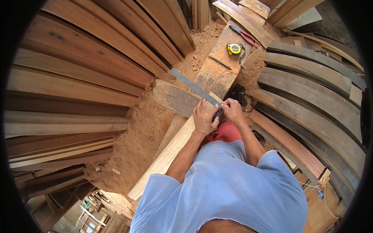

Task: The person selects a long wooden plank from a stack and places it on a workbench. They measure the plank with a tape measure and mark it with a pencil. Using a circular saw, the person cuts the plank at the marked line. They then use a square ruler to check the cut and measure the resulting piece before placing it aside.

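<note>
A try square with a long grey blade (193,86) lies across the far end of a pale wooden board (165,157). My left hand (204,119) grips the square near its dark stock, fingers on the board side and thumb toward my body. Close beside it, my right hand (233,111) is closed in a pinch at the stock end of the blade. What those fingers hold, if anything, is hidden. The pale board runs from under my hands down past my left arm. Beneath the square sits a wide, weathered plank (175,97).
On the sawdust-covered bench plank (217,79) lie a yellow tape measure (234,49), red-handled pliers (245,36) and a thin dark stick (220,62). Stacked boards (77,79) line the left; curved timbers (307,87) crowd the right. Sawdust (136,136) covers the ground.
</note>
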Demonstrator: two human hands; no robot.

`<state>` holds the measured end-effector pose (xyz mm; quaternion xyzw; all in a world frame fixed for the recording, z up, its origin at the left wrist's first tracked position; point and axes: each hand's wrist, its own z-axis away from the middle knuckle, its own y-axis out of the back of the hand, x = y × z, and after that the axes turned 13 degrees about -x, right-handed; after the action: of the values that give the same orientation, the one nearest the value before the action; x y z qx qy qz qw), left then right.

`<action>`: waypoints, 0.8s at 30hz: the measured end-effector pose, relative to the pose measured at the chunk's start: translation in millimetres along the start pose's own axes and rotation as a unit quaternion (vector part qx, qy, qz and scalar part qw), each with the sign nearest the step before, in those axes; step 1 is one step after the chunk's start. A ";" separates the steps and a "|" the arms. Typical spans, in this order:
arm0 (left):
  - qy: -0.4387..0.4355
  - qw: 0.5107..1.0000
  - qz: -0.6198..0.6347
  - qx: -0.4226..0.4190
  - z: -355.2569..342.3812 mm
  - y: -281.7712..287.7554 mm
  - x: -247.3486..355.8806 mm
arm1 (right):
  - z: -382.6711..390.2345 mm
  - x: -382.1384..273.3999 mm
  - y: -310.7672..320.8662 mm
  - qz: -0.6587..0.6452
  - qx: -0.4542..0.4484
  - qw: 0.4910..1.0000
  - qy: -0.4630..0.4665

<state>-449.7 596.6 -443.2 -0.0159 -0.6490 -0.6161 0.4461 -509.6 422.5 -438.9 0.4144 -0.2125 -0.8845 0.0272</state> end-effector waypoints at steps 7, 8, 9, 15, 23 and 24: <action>0.006 1.000 -0.011 0.004 -0.8 -0.7 1.5 | -1.5 4.9 -0.4 -0.028 -0.005 1.000 -0.010; 0.006 1.000 -0.011 0.004 -1.1 -0.4 1.8 | -1.9 6.0 -1.3 -0.034 -0.002 0.999 -0.014; 0.006 1.000 -0.010 0.004 -1.4 0.4 2.4 | -2.0 6.7 -1.8 -0.041 0.001 0.999 -0.018; 0.008 1.000 -0.010 0.009 -2.2 0.3 3.2 | -2.8 5.9 0.1 -0.050 -0.003 0.999 -0.016; -0.001 1.000 0.003 0.009 -3.2 3.2 2.9 | -5.3 8.8 3.4 -0.039 -0.035 0.998 -0.019; -0.001 1.000 0.002 0.010 -3.1 2.9 2.9 | -5.3 8.8 4.2 -0.035 -0.040 0.998 -0.018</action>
<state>-448.0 593.2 -439.7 -0.0132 -0.6555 -0.6089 0.4466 -511.9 414.9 -446.6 0.4040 -0.1625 -0.9002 0.0088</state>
